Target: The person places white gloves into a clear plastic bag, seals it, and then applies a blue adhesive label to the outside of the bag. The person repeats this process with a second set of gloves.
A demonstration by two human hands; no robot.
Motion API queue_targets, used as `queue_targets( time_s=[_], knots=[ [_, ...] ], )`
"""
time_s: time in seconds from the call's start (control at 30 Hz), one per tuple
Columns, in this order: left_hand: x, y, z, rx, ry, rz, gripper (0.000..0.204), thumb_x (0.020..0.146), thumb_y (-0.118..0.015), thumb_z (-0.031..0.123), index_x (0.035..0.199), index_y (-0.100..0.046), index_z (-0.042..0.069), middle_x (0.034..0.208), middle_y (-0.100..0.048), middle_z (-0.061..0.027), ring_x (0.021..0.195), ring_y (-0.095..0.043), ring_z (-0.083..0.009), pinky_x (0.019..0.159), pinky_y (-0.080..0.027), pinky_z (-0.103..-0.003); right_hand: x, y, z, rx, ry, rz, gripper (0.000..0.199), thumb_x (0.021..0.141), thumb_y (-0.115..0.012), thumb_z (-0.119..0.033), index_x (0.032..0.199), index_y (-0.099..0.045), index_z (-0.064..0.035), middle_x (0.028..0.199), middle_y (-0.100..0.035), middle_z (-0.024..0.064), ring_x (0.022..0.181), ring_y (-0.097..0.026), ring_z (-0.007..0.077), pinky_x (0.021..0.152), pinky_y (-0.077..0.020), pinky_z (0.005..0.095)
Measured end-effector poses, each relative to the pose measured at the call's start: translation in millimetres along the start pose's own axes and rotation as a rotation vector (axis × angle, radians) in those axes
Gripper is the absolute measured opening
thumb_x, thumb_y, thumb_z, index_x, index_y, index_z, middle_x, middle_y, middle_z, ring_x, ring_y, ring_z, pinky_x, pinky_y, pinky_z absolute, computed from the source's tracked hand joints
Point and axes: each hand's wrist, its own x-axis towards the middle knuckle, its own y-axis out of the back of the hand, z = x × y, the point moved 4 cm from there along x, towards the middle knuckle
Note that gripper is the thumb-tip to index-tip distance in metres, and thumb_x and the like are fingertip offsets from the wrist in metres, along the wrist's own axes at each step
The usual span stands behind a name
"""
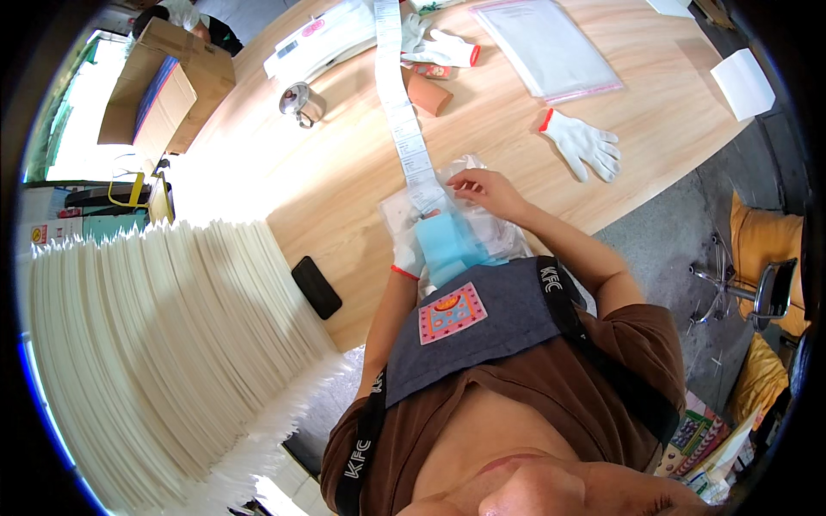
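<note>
Wood table point(344, 163) w/ glove point(585, 142), phone point(316, 287)

Glove point(583, 143) right — phone point(316, 287) left

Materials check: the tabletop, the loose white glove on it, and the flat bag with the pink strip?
Tabletop: looks like light wood or wood-look laminate, matt, with visible grain lines. Loose white glove: knitted fabric, probably cotton, soft ribbed look, red cuff edge. Flat bag: clear thin plastic film, slightly glossy, with a pink seal strip along its edge.
</note>
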Motion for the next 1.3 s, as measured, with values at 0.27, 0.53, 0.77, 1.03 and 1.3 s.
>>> queue_targets(
  time_s=[0.27, 0.53, 0.77, 1.03, 1.3],
  knots=[
    [13.0, 6.9, -14.1, -0.330, 0.188, -0.055, 0.029, 0.091, -0.046, 0.024, 0.109, -0.053, 0.001, 0.089, -0.063, -0.0114, 0.073, -0.063, -0.0211, 0.063, -0.054, -0.031, -2.4, -24.8, -9.1, -0.380, 0.374, 0.110, 0.018, 0.068, -0.069, -0.016, 0.084, -0.065, -0.0097, 0.076, -0.058, 0.0038, 0.073, -0.057, 0.0212, 0.064, -0.0465, 0.0317],
    [18.0, 24.3, -24.0, -0.179, 0.227, -0.091, 0.029, 0.090, -0.048, 0.025, 0.109, -0.053, 0.003, 0.090, -0.063, -0.0115, 0.071, -0.063, -0.0215, 0.061, -0.054, -0.032, -21.4, -25.1, -24.1, -0.500, 0.557, 0.142, 0.009, 0.068, -0.068, -0.015, 0.074, -0.064, -0.0113, 0.077, -0.057, 0.0020, 0.074, -0.057, 0.0210, 0.062, -0.0462, 0.0318],
    [-0.5, -2.5, -11.3, -0.282, 0.186, 0.032, 0.033, 0.087, -0.053, 0.028, 0.108, -0.053, 0.002, 0.090, -0.063, -0.0121, 0.075, -0.063, -0.0244, 0.067, -0.053, -0.039, 8.6, 10.1, 27.7, 0.476, -0.255, -0.015, 0.012, 0.076, -0.068, -0.013, 0.079, -0.065, -0.0018, 0.073, -0.063, 0.0013, 0.063, -0.054, 0.0075, 0.055, -0.0413, 0.0222],
    [3.0, 4.2, -16.7, -0.264, 0.176, 0.021, 0.031, 0.084, -0.058, 0.029, 0.100, -0.055, 0.002, 0.084, -0.063, -0.0113, 0.072, -0.063, -0.0257, 0.066, -0.053, -0.039, 40.8, 30.6, 68.3, -0.040, -0.312, 0.051, 0.020, 0.072, -0.072, -0.019, 0.078, -0.068, -0.0010, 0.066, -0.064, 0.0036, 0.057, -0.054, 0.0090, 0.054, -0.0429, 0.0238],
    [3.1, 4.8, -15.8, -0.211, 0.173, 0.049, 0.032, 0.083, -0.061, 0.028, 0.100, -0.055, 0.002, 0.083, -0.063, -0.0110, 0.071, -0.063, -0.0252, 0.065, -0.053, -0.038, 39.1, 21.9, 55.9, -0.305, -0.130, 0.198, 0.014, 0.067, -0.072, -0.019, 0.075, -0.069, -0.0087, 0.072, -0.062, 0.0059, 0.062, -0.059, 0.0178, 0.059, -0.0470, 0.0299]
  ],
)
